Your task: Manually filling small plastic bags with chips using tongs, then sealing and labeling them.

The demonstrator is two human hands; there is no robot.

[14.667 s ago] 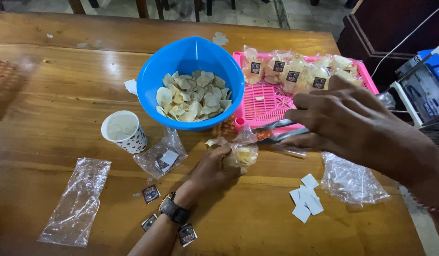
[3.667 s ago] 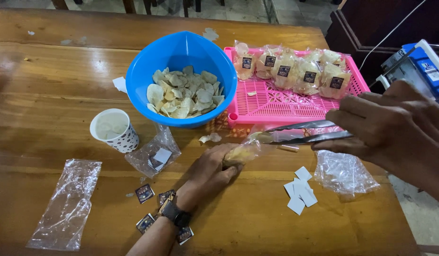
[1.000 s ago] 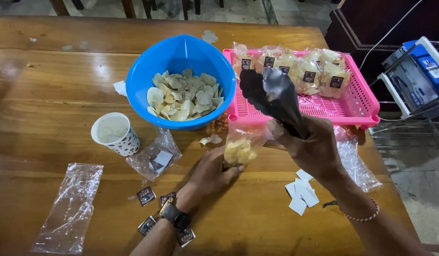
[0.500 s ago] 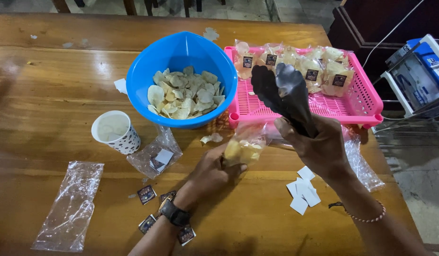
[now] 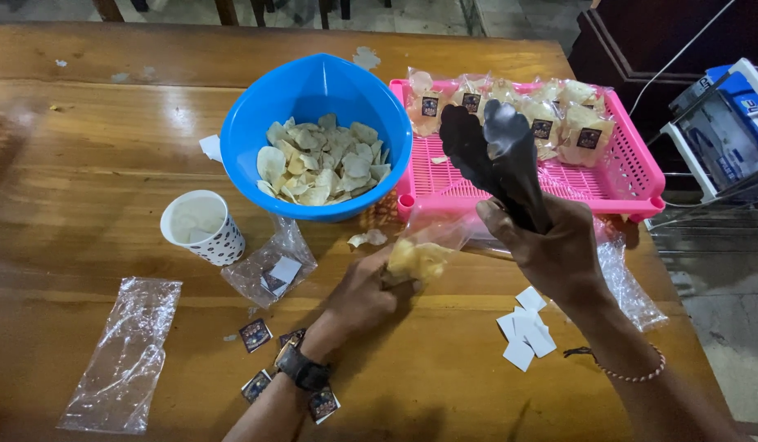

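Left hand [image 5: 364, 290]: grip closed around a small clear bag [image 5: 420, 255] part-filled with pale chips, held just above the tabletop [image 5: 92, 164], mouth turned toward the tongs.

Right hand [image 5: 551, 250]: grip closed on the handle end of dark tongs [image 5: 494, 160], which point up and away over the pink tray [image 5: 633, 176]; the tong tips stand nearly together and carry no chip that can be seen.

Blue bowl [image 5: 313, 90]: left of the tray, holding a heap of loose chips [image 5: 322, 164].

Tray contents: a row of filled, labelled bags [image 5: 543, 123] along the far edge.

Tabletop, left side: a dotted paper cup [image 5: 203, 227]; a clear bag with a label inside [image 5: 272, 266]; an empty clear bag [image 5: 121, 356]; small dark stickers [image 5: 256, 334] by the wrist.

Tabletop, right side: white paper squares [image 5: 522, 331]; more clear bags [image 5: 629, 282] under the right forearm.

Stray chip [image 5: 367, 238]: lies between bowl and held bag.

Step in hand (a judgement): filling the held bag, tongs lifted between scoops. The next move would call for swinging the tongs left to the bowl, pinching a few chips, and lowering them into the bag's mouth while the left hand keeps it open.
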